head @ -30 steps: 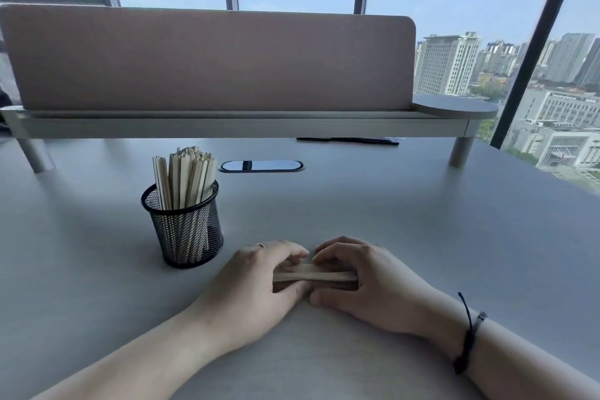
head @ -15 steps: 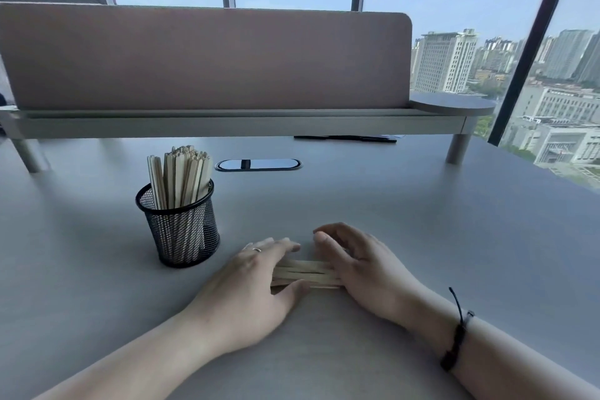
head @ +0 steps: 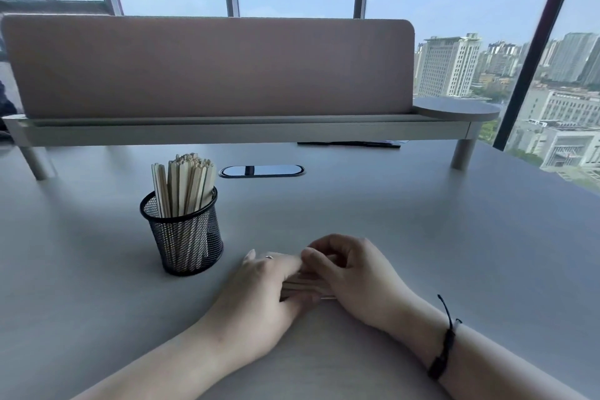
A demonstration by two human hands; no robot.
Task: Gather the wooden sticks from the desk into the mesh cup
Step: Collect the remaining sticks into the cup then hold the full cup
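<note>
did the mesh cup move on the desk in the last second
No. The mesh cup stands in the same spot left of the oval cable port; only the camera shifted slightly.

Two bare forearms reach forward from the bottom edge and meet near the middle of the view. The left hand (head: 259, 295) lies palm down, its fingers stretched to the right with a ring on one finger and the thumb tucked beneath. The right hand (head: 354, 273) comes in from the right with its fingers curled toward the left, their tips touching the left hand's fingers. Between them both hands clasp a small bundle of wooden sticks (head: 303, 286), mostly hidden beneath the fingers. The right wrist wears a black cord bracelet (head: 443, 344).
</note>
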